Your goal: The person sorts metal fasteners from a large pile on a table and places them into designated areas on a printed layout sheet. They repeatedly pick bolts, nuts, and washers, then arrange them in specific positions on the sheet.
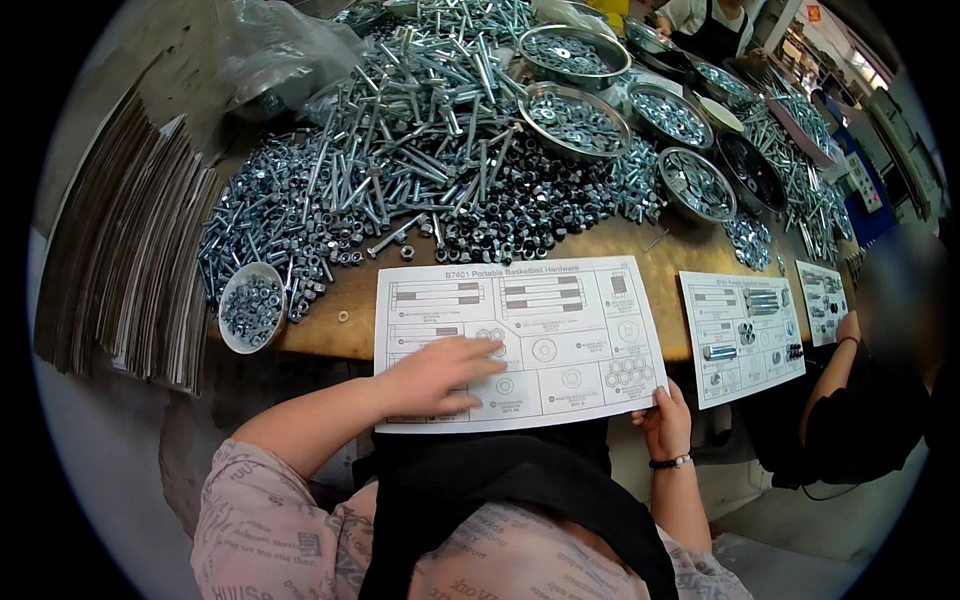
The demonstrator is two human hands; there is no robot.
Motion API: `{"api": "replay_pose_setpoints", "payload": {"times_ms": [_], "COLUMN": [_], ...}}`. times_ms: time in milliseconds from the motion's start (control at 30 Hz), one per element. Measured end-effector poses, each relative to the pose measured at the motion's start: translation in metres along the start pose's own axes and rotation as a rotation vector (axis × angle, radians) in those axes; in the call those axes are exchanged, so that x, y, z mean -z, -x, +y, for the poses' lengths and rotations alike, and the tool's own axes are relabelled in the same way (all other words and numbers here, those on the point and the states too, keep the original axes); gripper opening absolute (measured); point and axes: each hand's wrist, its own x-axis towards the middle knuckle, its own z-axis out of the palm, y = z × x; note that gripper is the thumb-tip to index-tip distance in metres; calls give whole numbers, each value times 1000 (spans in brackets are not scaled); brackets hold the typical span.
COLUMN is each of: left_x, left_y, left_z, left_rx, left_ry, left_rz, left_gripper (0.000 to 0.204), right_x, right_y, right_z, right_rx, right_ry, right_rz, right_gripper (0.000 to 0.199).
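A white printed hardware card (540, 345) with boxed drawings of bolts, nuts and washers lies partly on the table and juts over its front edge toward me. My left hand (445, 375) rests over the card's left half, fingers spread, with nothing visible in them. At the lower right corner my right hand (664, 418) pinches the card's edge between thumb and fingers. No loose hardware shows on the card, though my left hand covers some of its boxes.
Behind the card rise heaps of long bolts (410, 130) and dark nuts (530, 190). A white bowl of nuts (252, 308) stands left, metal bowls of washers (575, 120) at the back. Stacked cardboard (130, 240) is far left. At right, a co-worker's arm (832, 365) is near cards holding hardware (745, 335).
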Motion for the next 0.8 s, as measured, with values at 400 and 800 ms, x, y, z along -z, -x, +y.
{"api": "replay_pose_setpoints", "payload": {"times_ms": [400,800], "left_x": [197,340], "left_y": [145,341], "left_z": [36,135], "left_rx": [605,1900], "left_ry": [-994,-1003], "left_rz": [968,742], "left_gripper": [53,79], "right_x": [-21,-122], "right_y": [16,-32], "right_z": [-67,-72], "right_rx": [386,830], "right_ry": [1391,1105], "right_rz": [94,-353], "right_gripper": [32,27]}}
